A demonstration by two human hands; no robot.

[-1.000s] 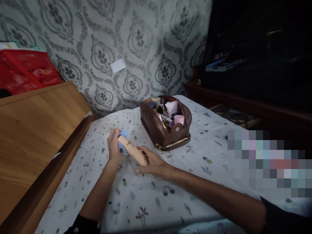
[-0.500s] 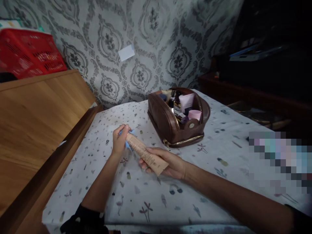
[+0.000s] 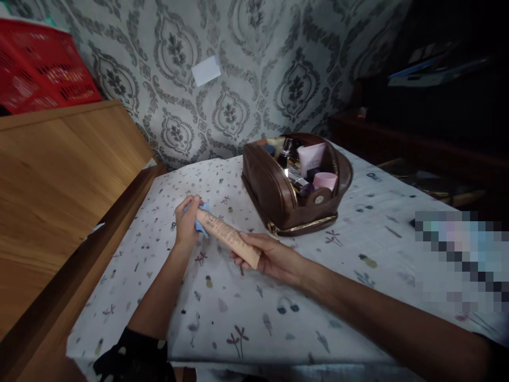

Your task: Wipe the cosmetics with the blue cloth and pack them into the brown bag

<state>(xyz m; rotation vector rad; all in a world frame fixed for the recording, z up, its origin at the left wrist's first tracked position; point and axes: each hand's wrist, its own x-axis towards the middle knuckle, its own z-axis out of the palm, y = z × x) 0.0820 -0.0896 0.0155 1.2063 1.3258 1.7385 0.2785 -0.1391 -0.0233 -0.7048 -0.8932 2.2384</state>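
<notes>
My right hand (image 3: 270,255) grips the flat end of a beige cosmetic tube (image 3: 228,237) and holds it slanted above the table. At the tube's other end, my left hand (image 3: 186,218) is closed on a small blue cloth (image 3: 201,225), pressed against the cap. Behind them stands an open brown leather toiletry bag (image 3: 278,196) with a pink tube, a pink jar and several small bottles inside.
The table wears a white patterned cloth (image 3: 254,318). A wooden panel (image 3: 59,175) rises along the left, with a red crate (image 3: 43,69) behind it. Patterned wallpaper backs the table, with a dark wooden cabinet (image 3: 417,154) at right. A blurred patch lies at right.
The view has shifted a little. My right hand has turned the tube and slid along it toward the flat end; my left hand still holds the cloth at the cap end.
</notes>
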